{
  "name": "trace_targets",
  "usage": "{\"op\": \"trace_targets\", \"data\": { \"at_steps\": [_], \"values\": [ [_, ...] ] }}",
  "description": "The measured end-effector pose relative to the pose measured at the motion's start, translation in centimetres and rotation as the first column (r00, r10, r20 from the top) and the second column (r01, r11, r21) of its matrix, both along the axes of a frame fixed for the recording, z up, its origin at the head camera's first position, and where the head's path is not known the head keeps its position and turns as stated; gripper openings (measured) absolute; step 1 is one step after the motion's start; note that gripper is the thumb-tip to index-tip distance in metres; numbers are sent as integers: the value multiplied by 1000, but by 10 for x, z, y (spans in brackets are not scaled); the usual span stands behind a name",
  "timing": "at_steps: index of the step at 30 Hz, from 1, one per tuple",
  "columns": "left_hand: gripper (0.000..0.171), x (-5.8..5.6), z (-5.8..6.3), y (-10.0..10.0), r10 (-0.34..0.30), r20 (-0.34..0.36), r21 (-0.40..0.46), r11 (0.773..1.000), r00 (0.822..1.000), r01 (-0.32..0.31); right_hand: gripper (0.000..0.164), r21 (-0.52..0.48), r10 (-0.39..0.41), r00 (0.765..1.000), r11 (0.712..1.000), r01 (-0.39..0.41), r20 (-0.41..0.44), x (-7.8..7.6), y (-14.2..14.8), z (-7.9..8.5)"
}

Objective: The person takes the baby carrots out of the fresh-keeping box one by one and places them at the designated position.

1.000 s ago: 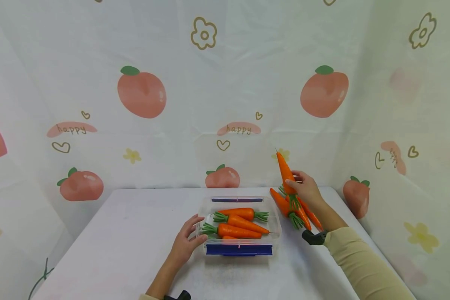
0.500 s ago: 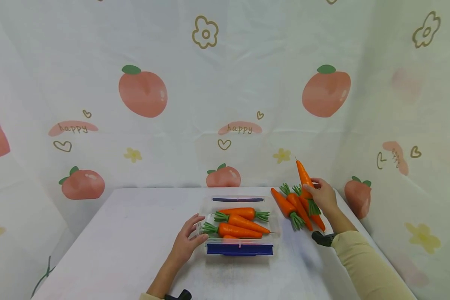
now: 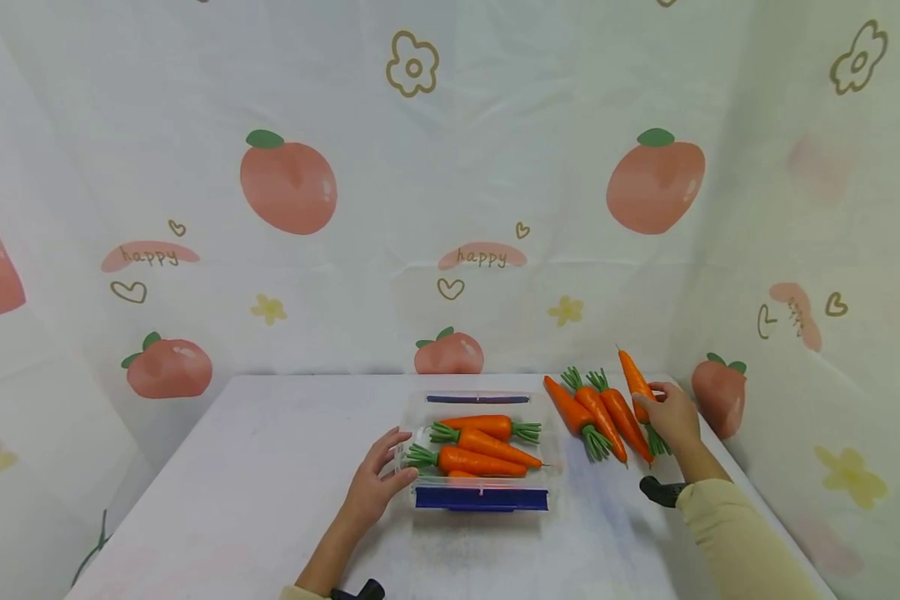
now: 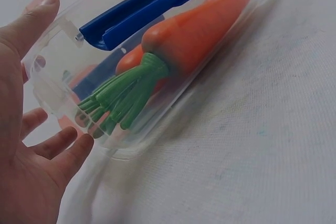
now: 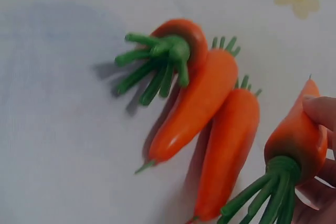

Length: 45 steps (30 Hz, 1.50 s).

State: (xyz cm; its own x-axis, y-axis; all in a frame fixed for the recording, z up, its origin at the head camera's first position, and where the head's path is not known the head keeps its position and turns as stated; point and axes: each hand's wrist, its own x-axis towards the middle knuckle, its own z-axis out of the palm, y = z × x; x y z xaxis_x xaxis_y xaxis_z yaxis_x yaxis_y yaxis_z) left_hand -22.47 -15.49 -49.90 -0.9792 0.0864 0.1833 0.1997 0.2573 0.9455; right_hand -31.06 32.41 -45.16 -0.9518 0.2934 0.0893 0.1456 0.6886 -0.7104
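My right hand point(image 3: 675, 414) holds a carrot point(image 3: 635, 379), thumb on its near side, tip up and green top down, at the table's right rear. In the right wrist view that carrot point(image 5: 296, 150) stands right of three others, one a carrot point(image 5: 193, 103) lying between two more. A clear plastic box point(image 3: 482, 498) with blue clasps sits mid-table and bears several carrots point(image 3: 480, 464). My left hand point(image 3: 371, 483) rests at the box's left end, its fingers spread and loosely bent. In the left wrist view the fingertips point(image 4: 79, 148) are by the clear wall.
Three carrots point(image 3: 600, 417) lie side by side on the white table point(image 3: 292, 467) between the box and my right hand. A white cloth point(image 3: 480, 167) with fruit prints hangs behind the table and at both sides.
My right hand has carried the carrot to the right and down, from above the other carrots to their right side. The left hand and the box have stayed where they were.
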Motion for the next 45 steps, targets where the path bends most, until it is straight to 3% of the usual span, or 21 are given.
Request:
{"op": "trace_targets", "data": {
  "at_steps": [13, 34, 45],
  "values": [
    [54, -1, -1, 1, 1, 12, -13, 1000, 1000, -1, 52, 130, 20, 996, 991, -32, 91, 6, 23, -23],
    [54, 0, 0, 1, 0, -3, -13, 1000, 1000, 0, 54, 128, 55, 981, 989, -80, 188, 3, 24, -20],
    [55, 0, 0, 1, 2, 6, -26, 1000, 1000, -1, 52, 122, 20, 984, 992, -41, 176, 3, 21, -7]
  ]
}}
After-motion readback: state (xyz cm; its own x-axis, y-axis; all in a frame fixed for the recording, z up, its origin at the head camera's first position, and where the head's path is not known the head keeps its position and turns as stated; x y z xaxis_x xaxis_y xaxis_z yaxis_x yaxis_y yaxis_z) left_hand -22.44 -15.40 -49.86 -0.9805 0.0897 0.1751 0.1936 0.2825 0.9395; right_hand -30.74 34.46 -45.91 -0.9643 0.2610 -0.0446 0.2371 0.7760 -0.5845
